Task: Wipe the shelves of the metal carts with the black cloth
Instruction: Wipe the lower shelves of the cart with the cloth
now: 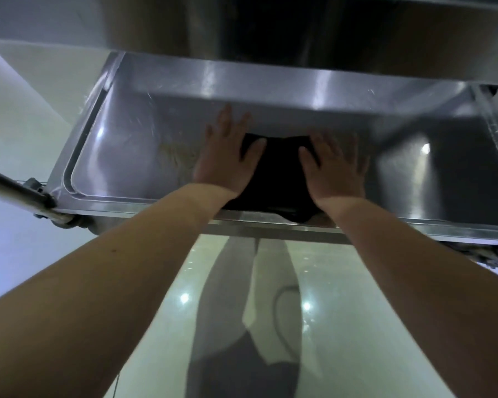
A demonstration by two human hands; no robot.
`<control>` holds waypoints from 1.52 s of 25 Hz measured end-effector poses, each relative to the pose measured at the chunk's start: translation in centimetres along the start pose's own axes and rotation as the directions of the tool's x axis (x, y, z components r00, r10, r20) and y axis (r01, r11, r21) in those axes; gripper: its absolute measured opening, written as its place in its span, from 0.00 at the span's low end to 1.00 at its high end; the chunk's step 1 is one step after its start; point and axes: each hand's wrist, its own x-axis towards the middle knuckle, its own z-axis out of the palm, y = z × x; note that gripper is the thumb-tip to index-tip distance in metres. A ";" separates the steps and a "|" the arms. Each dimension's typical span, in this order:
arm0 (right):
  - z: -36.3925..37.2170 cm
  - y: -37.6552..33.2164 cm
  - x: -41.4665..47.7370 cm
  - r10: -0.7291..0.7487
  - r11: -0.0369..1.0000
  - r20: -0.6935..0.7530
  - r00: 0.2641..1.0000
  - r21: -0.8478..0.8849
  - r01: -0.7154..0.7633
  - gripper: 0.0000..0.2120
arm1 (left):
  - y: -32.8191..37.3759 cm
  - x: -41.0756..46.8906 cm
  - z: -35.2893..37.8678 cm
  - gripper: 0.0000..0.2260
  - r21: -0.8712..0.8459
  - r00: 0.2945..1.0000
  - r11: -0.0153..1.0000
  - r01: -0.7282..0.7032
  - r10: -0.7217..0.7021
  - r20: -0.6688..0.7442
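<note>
Both of the person's arms reached forward into the lower shelf (133, 156) of the metal cart (270, 79), a shallow steel tray with a raised rim. The black cloth (273, 173) lay flat on that shelf near its front edge, with one corner drooping over the lip. The left hand (227, 156) pressed on the cloth's left part, fingers spread apart and flat, gripping nothing; its fingertips ran onto bare steel and blurred out. The right hand (335, 165) pressed on the cloth's right part in the same way, fingers splayed and flat. The shelf above cut off the view of the tray's far wall, and much of the cloth was hidden beneath the two palms. A faint pale smear (176, 156) showed on the steel just left of the left hand; what it was could not be made out. A tubular handle (15, 188) left the frame at the left, and the glossy floor (156, 297) below carried a murky reflection.
</note>
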 end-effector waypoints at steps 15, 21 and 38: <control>2.5 3.4 0.7 0.125 0.982 -0.001 0.992 -0.144 -0.124 0.25 | -1.9 -2.2 3.0 0.38 0.434 0.975 0.901 -0.007 -0.091 0.205; 3.4 3.5 0.5 0.111 0.974 -0.070 0.991 -0.190 -0.123 0.26 | -0.6 -0.3 4.7 0.36 0.442 0.973 0.896 -0.044 -0.063 0.224; 2.9 3.0 0.2 0.096 0.970 -0.094 0.991 -0.216 -0.114 0.26 | -0.6 -5.8 3.6 0.34 0.395 0.974 0.919 -0.007 -0.084 0.212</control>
